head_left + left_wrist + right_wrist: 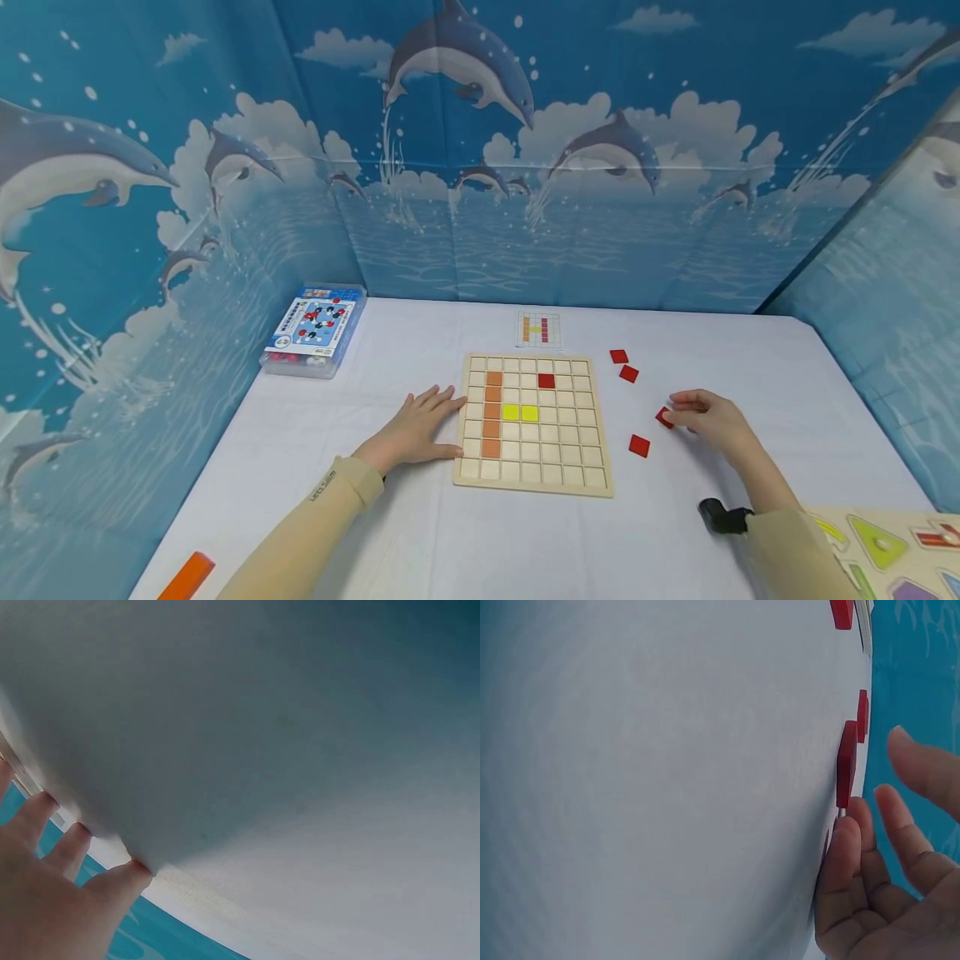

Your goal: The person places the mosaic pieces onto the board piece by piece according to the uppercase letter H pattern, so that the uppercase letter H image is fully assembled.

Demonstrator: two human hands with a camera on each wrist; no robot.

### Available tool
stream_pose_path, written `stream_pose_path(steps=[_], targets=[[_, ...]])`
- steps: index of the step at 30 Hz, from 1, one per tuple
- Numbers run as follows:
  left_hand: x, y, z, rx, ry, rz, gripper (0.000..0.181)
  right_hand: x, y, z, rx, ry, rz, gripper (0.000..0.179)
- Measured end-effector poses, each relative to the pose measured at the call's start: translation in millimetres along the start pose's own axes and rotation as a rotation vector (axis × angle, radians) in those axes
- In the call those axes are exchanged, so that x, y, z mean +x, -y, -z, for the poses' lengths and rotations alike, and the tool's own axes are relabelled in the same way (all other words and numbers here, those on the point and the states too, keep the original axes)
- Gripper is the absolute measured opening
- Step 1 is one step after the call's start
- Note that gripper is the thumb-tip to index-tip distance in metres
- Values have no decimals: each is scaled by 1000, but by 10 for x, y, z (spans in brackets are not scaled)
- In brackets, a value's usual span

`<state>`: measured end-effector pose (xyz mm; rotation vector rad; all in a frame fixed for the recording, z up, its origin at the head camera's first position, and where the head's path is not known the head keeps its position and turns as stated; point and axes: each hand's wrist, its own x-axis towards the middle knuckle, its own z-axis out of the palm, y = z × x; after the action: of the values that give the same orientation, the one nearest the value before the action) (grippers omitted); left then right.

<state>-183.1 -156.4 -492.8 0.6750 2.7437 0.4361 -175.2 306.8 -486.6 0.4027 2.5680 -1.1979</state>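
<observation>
My left hand [415,427] lies flat with spread fingers. Its fingertips and thumb touch the left edge of a light wooden grid board [558,455]. A column of orange squares [492,410], two yellow squares [520,413] and one dark red square [546,381] sit in the grid. Right of the board, my right hand [708,419] pinches a red square tile [662,417] at one end, close over the white table; in the right wrist view this tile [846,765] stands out tilted from the fingertips. Three more red tiles [639,446] lie between board and hand.
Behind the board lies a small pattern card [538,330]. A plastic box [315,331] with a printed cover is at the far left. An orange object [186,576] lies near left; a wooden shape puzzle [885,542] is near right. Dolphin-printed curtains [600,242] enclose the table [420,350].
</observation>
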Motion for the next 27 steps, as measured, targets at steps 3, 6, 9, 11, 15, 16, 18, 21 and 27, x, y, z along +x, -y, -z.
stream_pose_path(steps=[3,6,9,11,15,16,18,21,27], targets=[[-1,6,-1,-4,-2,-3,84,-8,8,-1,-20,2,-4,59],[-4,6,3,-7,1,-4,84,-2,9,-7,-35,0,-6,58],[-7,-3,10,-8,2,-5,85,16,15,-19,-61,-3,-9,57],[-6,-3,11,-5,5,-1,85,20,39,-35,-74,-5,-14,54],[-2,6,16,3,8,3,85,22,87,-71,-97,-10,-17,47],[0,10,16,3,9,4,85,20,95,-78,-100,-9,-18,45],[3,15,17,4,11,2,85,22,97,-85,-105,-7,-17,45],[8,21,13,2,12,-1,84,25,95,-84,-103,-6,-21,45],[12,24,3,9,20,-4,85,0,107,-81,-102,-13,-37,44]])
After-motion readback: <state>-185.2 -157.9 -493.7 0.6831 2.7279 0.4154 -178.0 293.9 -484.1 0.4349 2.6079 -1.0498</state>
